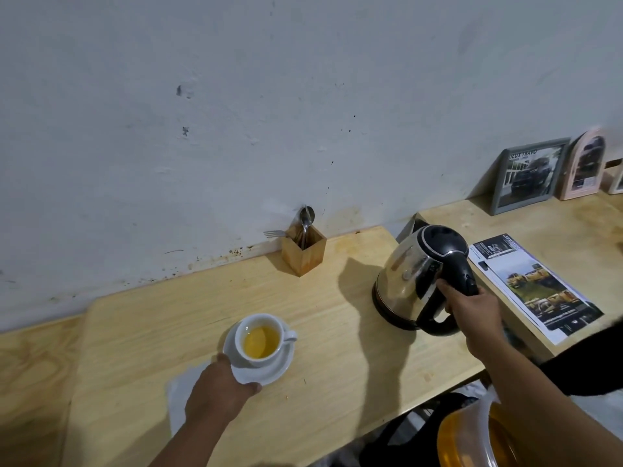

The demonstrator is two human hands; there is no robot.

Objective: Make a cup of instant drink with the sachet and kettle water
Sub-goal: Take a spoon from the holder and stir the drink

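Observation:
A white cup (261, 332) holding yellow liquid stands on a white saucer (269, 372) on the wooden table. My left hand (219, 392) grips the saucer's near-left rim. A steel kettle (408, 274) with a black lid and handle stands upright on its base to the right of the cup. My right hand (472, 308) is closed around the kettle's black handle. No sachet shows clearly; a pale sheet (182, 392) lies under my left hand.
A wooden holder (303, 251) with a spoon and fork stands against the wall behind the cup. A printed brochure (536, 288) lies right of the kettle. Framed pictures (526, 176) lean on the wall at far right. An orange container (478, 436) sits below the table's edge.

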